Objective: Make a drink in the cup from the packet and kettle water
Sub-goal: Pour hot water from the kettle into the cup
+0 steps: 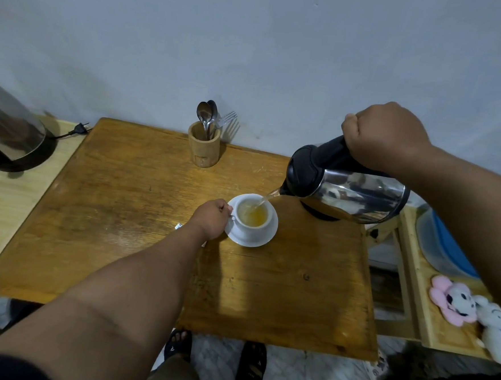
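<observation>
A white cup stands on a white saucer in the middle of the wooden table. Yellow liquid fills part of the cup. My left hand pinches the cup's handle on its left side. My right hand grips the black handle of a steel kettle, tilted with its spout down to the left. A thin stream of water runs from the spout into the cup. The packet shows only as a small silvery corner beside my left wrist.
A wooden holder with spoons and a fork stands at the table's back edge. A second kettle sits at far left with a loose plug. The kettle's black base lies under the tilted kettle. Plush toys lie on a shelf at right.
</observation>
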